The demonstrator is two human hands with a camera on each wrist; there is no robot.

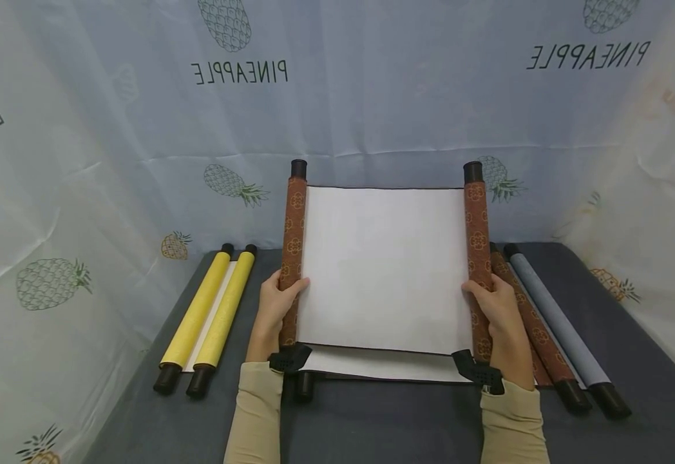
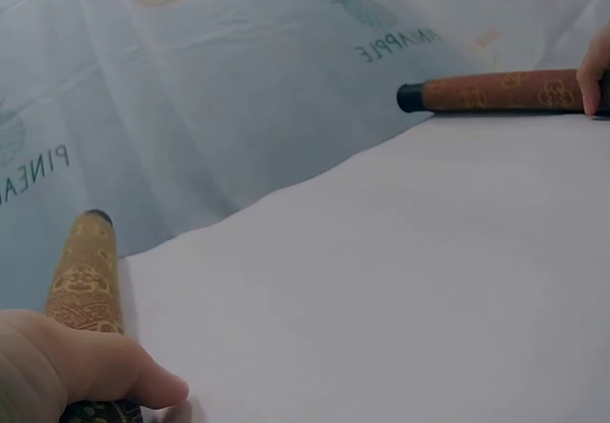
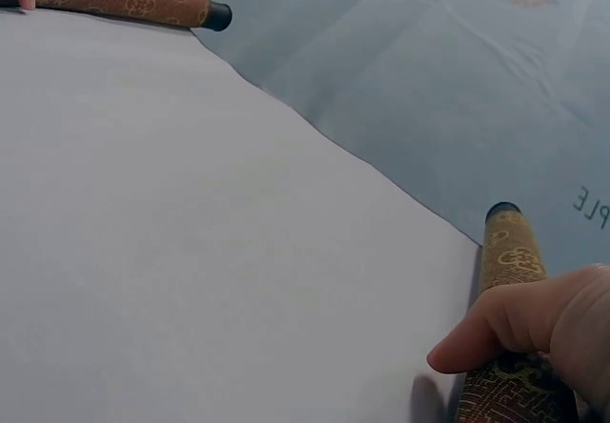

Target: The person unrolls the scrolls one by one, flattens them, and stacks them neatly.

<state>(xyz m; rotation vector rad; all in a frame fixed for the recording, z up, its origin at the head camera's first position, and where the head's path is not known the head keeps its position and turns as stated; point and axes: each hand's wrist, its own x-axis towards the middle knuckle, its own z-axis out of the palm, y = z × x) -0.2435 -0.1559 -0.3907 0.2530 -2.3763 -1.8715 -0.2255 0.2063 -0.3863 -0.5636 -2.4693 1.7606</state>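
A partly unrolled scroll is held up in the middle of the head view, its blank white sheet facing me. My left hand grips the left brown patterned roller, thumb over the front at the sheet's edge. On the other side my right hand holds the right brown roller the same way. Both rollers end in black knobs. The left wrist view has the left thumb across its roller; the right wrist view has the right thumb likewise. Fingers behind the rollers are mostly hidden.
Behind the held scroll, another white sheet shows low down, with a black knob at its left. A yellow scroll lies at left on the dark table. Brown and grey-blue rollers lie at right. Pineapple-print curtains surround the table.
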